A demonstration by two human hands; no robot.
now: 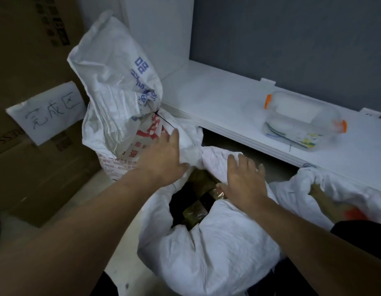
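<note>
Sign: we're reading "完成区", handwritten on the paper sign (46,113) stuck to a cardboard box (36,178).
Box print: we're seeing dark letters beside the sign, upside down and partly covered, so not readable.
Tied sack (112,82): we're seeing blue and red printed characters, too creased to read. A black tie (164,120) is cinching its neck.
Open sack (217,248): it's sitting low between our forearms, in front of the tied sack and just below the tabletop (217,99) edge, mouth gaping.
Contents: we're making out brownish taped packets (196,212); most are hiding in the dark interior.
Left hand (164,155): we're reaching forward, palm down, fingers straight and released, touching white fabric at the mouth's far rim.
Right hand (244,182): we're laying it flat on the rim's right side, fingers spread and released, grasping nothing.
Far right: another person's hand (317,192) is gripping a third sack (345,189); it's blurred and cut off.
Container (300,122): clear with orange clips, sitting on the tabletop; contents are blurring out.
</note>
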